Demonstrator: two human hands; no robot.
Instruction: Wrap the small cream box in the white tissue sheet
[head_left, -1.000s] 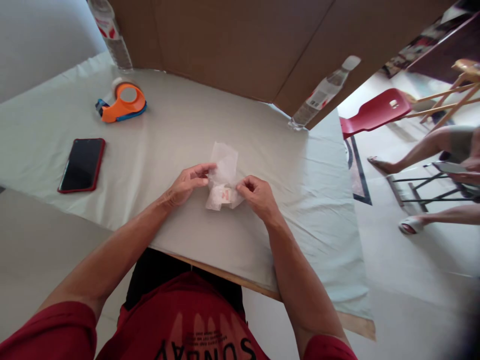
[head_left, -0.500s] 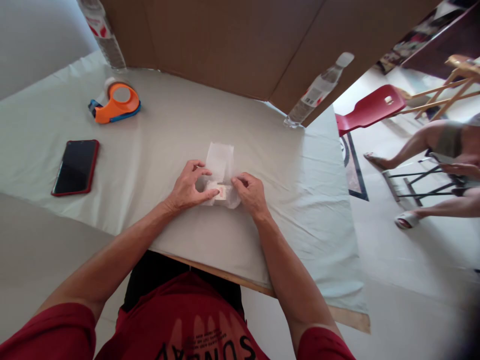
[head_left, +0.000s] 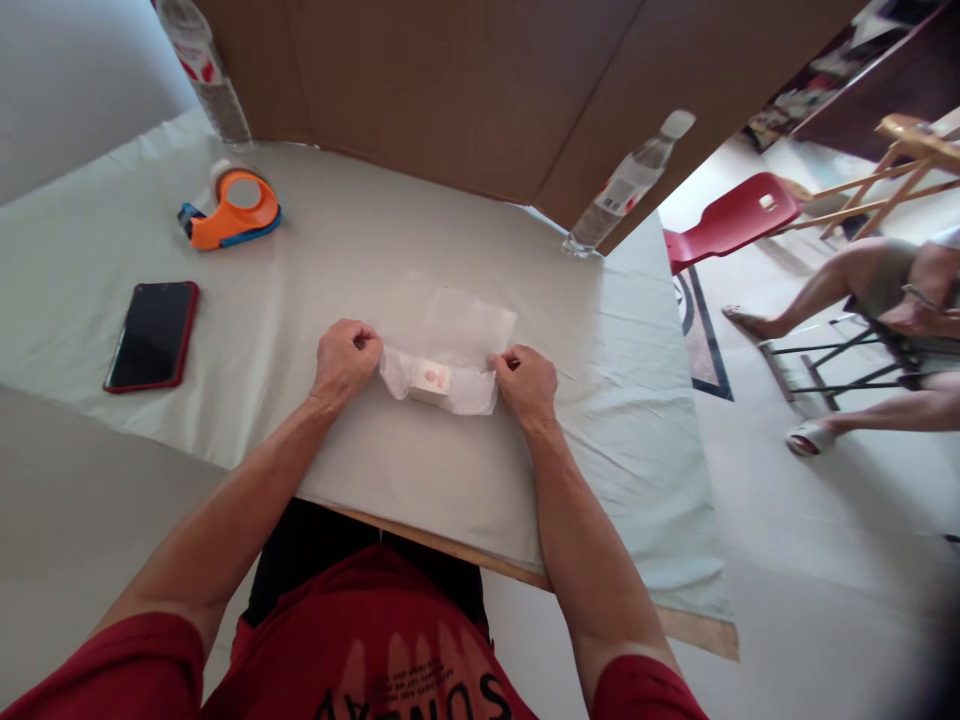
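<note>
A small pale box point(head_left: 431, 381) with a reddish print lies on a sheet of thin, translucent white wrapping point(head_left: 472, 325), close to the table's front edge. The wrapping spreads out behind the box and bunches up at both sides of it. My left hand point(head_left: 345, 362) pinches the wrapping's left end between thumb and fingers. At the opposite end, my right hand point(head_left: 528, 385) is closed on the right edge of the same sheet. Neither hand touches the box.
A phone point(head_left: 152, 336) in a red case and an orange tape dispenser point(head_left: 234, 210) lie at the left. Two water bottles point(head_left: 628, 185) point(head_left: 204, 72) stand against a cardboard panel point(head_left: 450, 90). A seated person point(head_left: 892, 300) and a red chair point(head_left: 739, 215) are off to the right.
Both hands have moved apart, the left one leftward and off the box, the right one slightly right. The wrapping is now spread wider between them, with the box more exposed.
</note>
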